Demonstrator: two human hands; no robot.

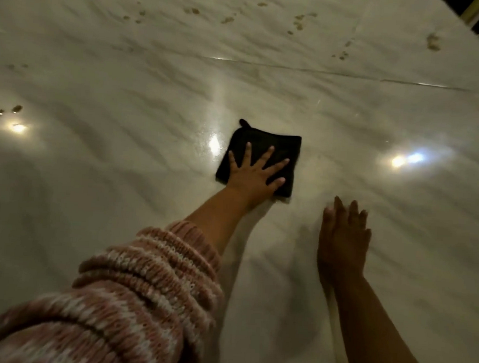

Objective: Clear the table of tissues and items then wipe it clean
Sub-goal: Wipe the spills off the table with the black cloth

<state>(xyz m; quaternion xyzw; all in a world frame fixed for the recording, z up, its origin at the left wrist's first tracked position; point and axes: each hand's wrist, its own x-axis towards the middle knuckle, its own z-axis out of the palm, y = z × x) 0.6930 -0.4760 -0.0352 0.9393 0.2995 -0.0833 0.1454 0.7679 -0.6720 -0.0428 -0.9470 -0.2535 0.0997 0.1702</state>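
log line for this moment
phase: wiping | left hand: flat on folded black cloth | right hand: open on white marble table | brown stains: far side
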